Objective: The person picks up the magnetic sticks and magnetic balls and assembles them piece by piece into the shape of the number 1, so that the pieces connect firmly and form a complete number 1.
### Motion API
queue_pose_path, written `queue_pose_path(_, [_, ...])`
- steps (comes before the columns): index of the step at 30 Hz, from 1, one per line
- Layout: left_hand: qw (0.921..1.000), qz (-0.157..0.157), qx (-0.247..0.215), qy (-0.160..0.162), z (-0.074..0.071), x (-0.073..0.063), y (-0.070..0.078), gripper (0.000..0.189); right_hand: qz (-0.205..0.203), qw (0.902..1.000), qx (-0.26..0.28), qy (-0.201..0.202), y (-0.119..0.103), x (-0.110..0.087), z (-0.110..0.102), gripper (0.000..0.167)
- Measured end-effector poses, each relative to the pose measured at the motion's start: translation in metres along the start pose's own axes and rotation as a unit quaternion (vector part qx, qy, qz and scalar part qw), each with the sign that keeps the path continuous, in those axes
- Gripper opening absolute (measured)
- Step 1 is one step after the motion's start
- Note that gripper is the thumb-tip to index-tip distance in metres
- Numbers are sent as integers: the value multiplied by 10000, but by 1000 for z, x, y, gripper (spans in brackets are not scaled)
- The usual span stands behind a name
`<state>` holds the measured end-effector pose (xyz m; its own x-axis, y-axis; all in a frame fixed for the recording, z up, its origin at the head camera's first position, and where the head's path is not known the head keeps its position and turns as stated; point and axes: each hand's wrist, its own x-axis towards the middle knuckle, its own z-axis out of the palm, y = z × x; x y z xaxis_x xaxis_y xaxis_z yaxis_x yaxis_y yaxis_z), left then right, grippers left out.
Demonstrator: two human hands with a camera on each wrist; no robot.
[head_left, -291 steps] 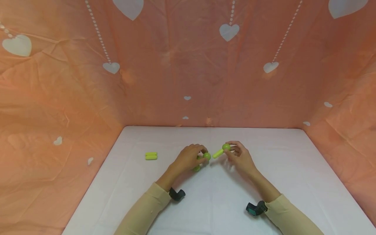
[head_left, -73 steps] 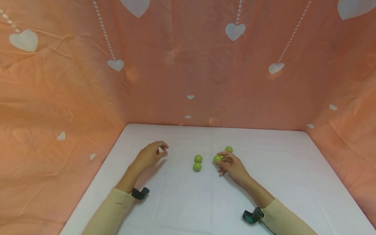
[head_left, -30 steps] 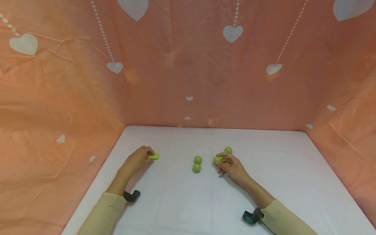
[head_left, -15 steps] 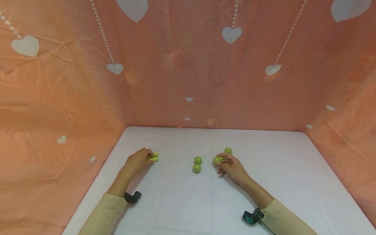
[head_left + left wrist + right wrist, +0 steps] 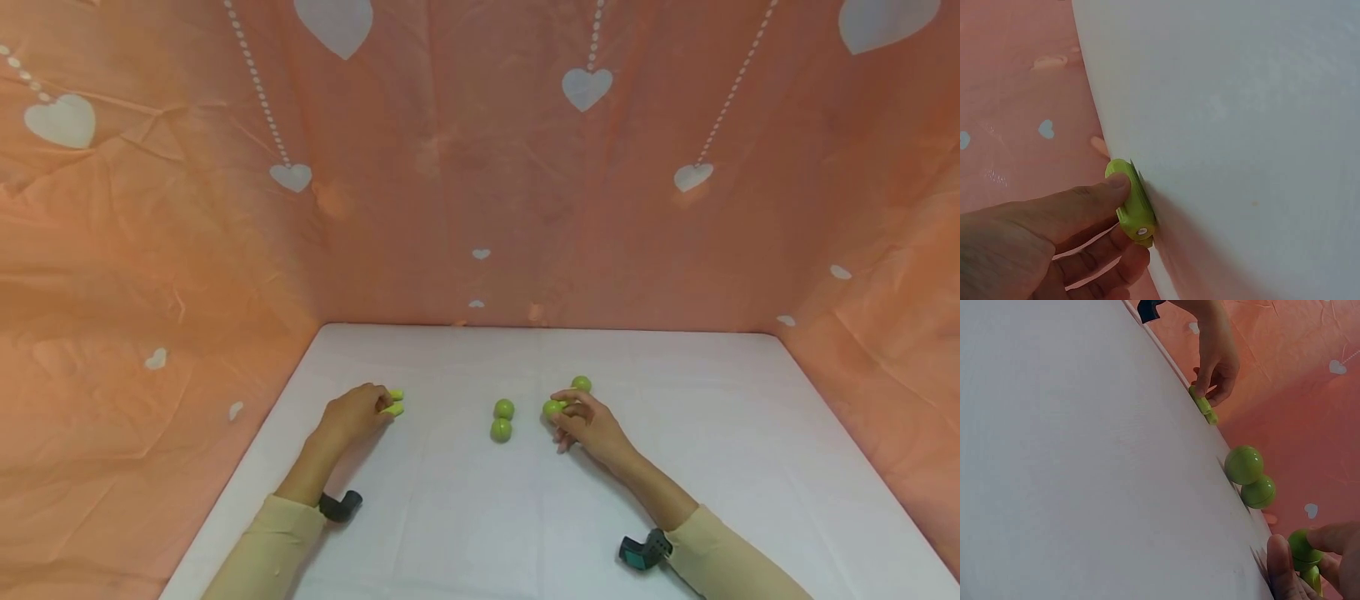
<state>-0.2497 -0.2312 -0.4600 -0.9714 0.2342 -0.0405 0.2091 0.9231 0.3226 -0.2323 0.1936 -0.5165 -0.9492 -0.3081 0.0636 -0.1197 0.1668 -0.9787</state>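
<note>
At the left of the white table, my left hand [image 5: 354, 414] has its thumb and fingers on two short yellow-green rods [image 5: 393, 409], whose free ends spread slightly apart. In the left wrist view the thumb presses the side of the nearer rod [image 5: 1138, 203], which has a small pale spot on its end. My right hand [image 5: 592, 427] pinches a glossy green ball [image 5: 552, 408] between thumb and fingertips. A yellow-green rod [image 5: 1312, 579] adjoins that ball, partly hidden by fingers. Another green ball [image 5: 581, 383] shows just beyond them.
Two more green balls [image 5: 502, 419] sit together between the hands, one nearer than the other. The white tabletop [image 5: 465, 517] meets an orange cloth [image 5: 450, 183] with pale hearts at the back and sides. Each wrist wears a black camera [image 5: 341, 506].
My left hand moved left from the balls to the rods, took hold of them, and their ends now spread apart. The right hand has barely moved lately, still holding its ball.
</note>
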Motion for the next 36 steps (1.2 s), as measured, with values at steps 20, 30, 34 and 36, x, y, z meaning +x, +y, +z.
queue_pose_path(20, [10000, -18, -7, -43, 3, 1, 4, 22, 91, 9999, 110, -38, -3, 3, 1, 40])
queue_pose_path(30, [9998, 120, -3, 186, 3, 2, 18, 21, 155, 9998, 147, -12, -5, 1, 1, 41])
queue_pose_path(34, [9993, 165, -159, 296, 4, 3, 27, 26, 197, 9997, 161, 22, -5, 0, 1, 40])
queue_pose_path(36, [9989, 223, -241, 325, 4, 3, 31, 28, 209, 9997, 127, 42, -6, -1, 1, 39])
